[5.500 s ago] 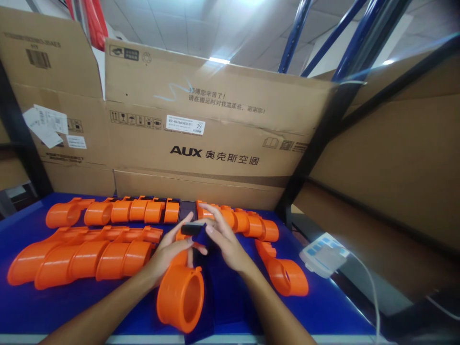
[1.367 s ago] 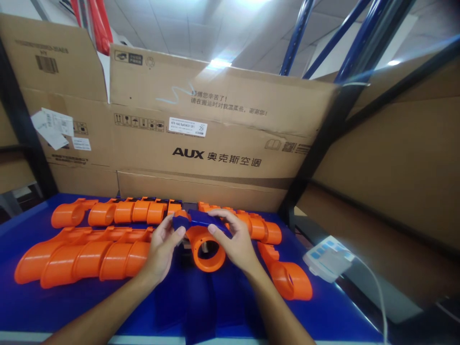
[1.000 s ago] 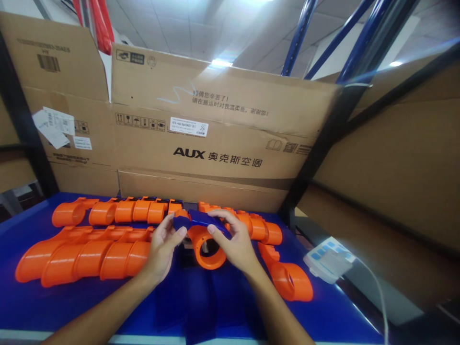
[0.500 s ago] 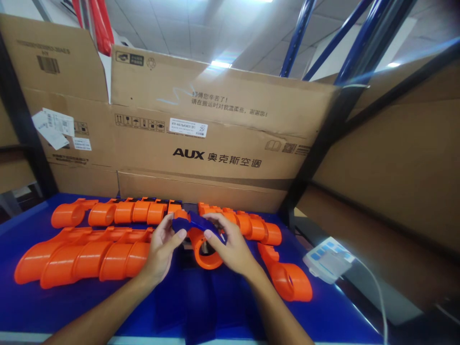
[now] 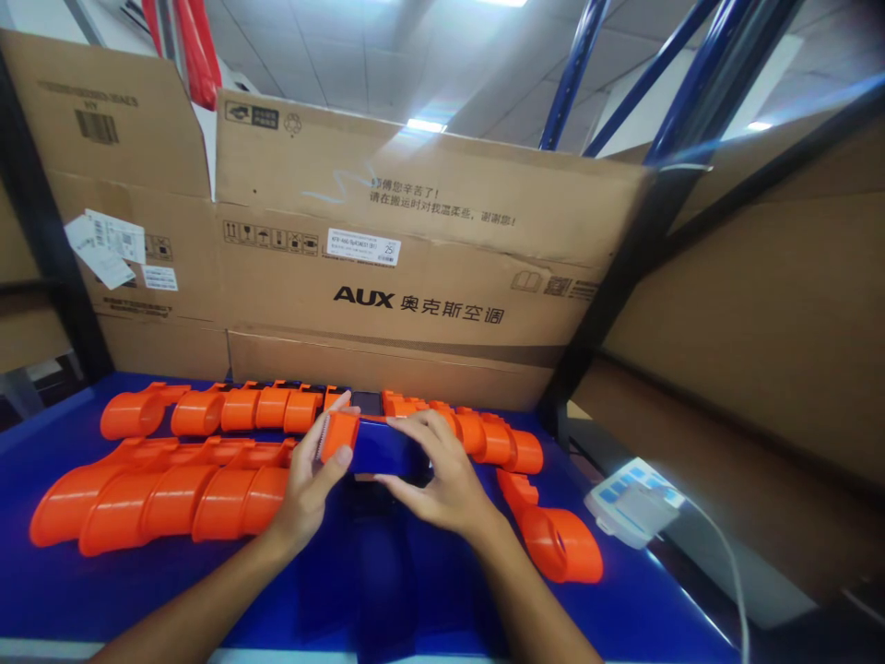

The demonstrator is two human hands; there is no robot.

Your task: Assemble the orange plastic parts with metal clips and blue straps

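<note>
Between my hands, above the blue table top, is an orange and dark blue tape dispenser (image 5: 341, 433). Its orange end, with a serrated edge, faces left, and a smooth dark blue part (image 5: 387, 449) spans to the right. My left hand (image 5: 314, 470) grips the orange end, thumb in front and fingers behind. My right hand (image 5: 442, 470) holds the blue end between thumb and fingers. The far side of the dispenser is hidden. Similar orange dispensers lie in overlapping rows at the front left (image 5: 176, 498), back left (image 5: 239, 409) and back right (image 5: 494, 435).
One separate orange dispenser (image 5: 553, 535) lies at the right. Beyond it, a white and blue box (image 5: 632, 503) with a white cable sits at the table's edge. A large cardboard sheet (image 5: 429, 249) stands behind the table (image 5: 442, 590), beside a black post (image 5: 587, 323).
The tape dispenser has been turned over in my hands: its orange ring hung below before, and now the serrated orange end and broad blue face show. My right thumb has moved lower.
</note>
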